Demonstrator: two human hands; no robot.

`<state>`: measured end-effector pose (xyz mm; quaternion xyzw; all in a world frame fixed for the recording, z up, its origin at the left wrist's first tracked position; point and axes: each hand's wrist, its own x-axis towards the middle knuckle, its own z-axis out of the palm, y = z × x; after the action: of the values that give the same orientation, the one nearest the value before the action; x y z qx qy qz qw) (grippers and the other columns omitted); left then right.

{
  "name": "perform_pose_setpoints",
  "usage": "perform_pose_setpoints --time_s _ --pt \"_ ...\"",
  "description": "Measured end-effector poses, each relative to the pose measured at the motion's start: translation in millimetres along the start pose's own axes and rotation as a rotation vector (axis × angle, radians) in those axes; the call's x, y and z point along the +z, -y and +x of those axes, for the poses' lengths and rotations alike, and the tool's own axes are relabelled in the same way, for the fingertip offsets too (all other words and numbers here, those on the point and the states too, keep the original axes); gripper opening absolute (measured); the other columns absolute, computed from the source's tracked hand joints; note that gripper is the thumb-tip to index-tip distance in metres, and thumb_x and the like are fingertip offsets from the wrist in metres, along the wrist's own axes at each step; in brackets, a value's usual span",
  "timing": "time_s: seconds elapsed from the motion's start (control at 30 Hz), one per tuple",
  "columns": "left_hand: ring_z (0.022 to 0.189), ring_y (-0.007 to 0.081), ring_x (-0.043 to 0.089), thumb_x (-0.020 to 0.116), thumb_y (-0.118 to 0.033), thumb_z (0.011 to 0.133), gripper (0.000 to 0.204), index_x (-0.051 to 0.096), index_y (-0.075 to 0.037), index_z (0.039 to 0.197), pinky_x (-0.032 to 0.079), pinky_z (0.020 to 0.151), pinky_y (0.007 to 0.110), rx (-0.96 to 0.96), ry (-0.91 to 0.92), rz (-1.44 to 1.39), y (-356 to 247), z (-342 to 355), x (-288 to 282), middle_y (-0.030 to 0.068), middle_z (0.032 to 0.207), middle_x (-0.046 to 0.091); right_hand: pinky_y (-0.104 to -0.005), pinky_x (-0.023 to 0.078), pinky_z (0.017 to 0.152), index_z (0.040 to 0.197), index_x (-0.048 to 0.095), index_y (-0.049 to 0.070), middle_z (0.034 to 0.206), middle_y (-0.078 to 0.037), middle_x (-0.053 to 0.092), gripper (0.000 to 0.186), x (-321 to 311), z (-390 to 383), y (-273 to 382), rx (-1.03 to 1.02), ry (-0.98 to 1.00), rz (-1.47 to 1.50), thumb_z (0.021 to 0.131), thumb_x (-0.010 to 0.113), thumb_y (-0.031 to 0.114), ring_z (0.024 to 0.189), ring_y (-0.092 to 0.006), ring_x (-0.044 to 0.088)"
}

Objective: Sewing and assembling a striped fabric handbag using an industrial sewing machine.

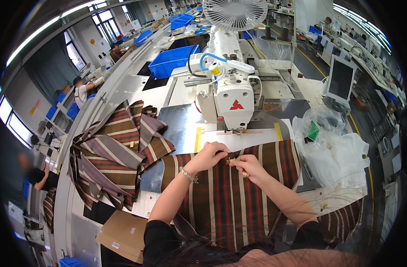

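A brown, red and cream striped fabric piece (197, 200) lies spread below the white sewing machine (234, 100). My left hand (212, 155), with a beaded bracelet on its wrist, pinches the fabric's top edge. My right hand (246, 167) is closed just right of it at the same edge, fingertips pressed on the fabric and on a small piece there that I cannot make out. Above my hands, a white plate with yellow strips (214, 135) sits under the needle area.
A heap of striped fabric (114, 155) lies left, above cardboard (120, 236). Clear plastic and white material (332, 164) lie right, below a screen (340, 76). A blue bin (168, 62) and a fan (234, 12) stand behind. Co-workers (81, 91) work at the left.
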<state>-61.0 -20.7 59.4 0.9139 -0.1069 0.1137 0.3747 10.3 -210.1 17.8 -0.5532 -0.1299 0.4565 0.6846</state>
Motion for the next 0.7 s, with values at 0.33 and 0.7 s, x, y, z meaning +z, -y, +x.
perform_pose_setpoints --time_s 0.33,0.7 --pt "0.069 0.0126 0.057 0.062 -0.015 0.087 0.02 0.067 0.003 0.092 0.047 0.067 0.028 -0.317 0.217 -0.115 50 21 17 0.0086 0.074 0.066 -0.0222 0.024 0.039 0.078 0.065 -0.001 0.052 0.003 0.044 0.023 2 38 -36 -0.19 -0.165 -0.241 0.09 0.065 0.019 0.041 -0.0039 0.034" --pt "0.068 0.0189 0.061 0.067 -0.026 0.082 0.027 0.07 -0.002 0.093 0.048 0.066 0.032 -0.248 0.351 -0.044 78 26 20 0.0114 0.077 0.068 -0.0245 0.034 0.047 0.07 0.06 -0.001 0.055 -0.001 0.053 0.024 7 14 -43 -0.472 -0.138 -0.623 0.085 0.068 0.016 0.05 -0.0056 0.045"
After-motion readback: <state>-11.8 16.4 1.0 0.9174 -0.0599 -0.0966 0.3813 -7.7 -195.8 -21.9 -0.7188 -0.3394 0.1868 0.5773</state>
